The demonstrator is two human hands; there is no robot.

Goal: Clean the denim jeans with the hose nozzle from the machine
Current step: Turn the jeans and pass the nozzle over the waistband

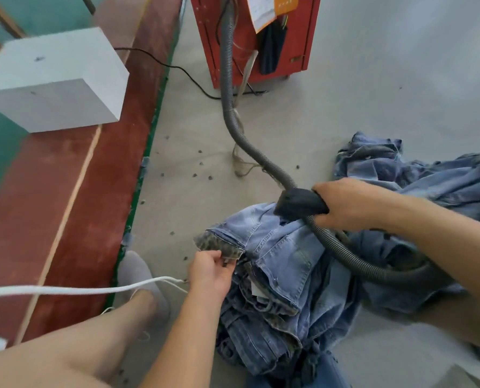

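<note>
White block [51, 79] on red-brown board [73, 191], black cable [177, 68], white cord [65, 289], perhaps lint bits [199, 163] on floor

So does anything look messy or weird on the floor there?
Yes. Small dark bits lie scattered over the grey concrete floor between the red machine and the blue denim jeans. The jeans are heaped and crumpled, not folded. A frayed beige strap trails loose beside the ribbed grey hose.

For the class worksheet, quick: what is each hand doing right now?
Left hand: pinching the turned-out waistband edge of the top denim jeans.
Right hand: closed round the black hose nozzle, on the jeans.
</note>
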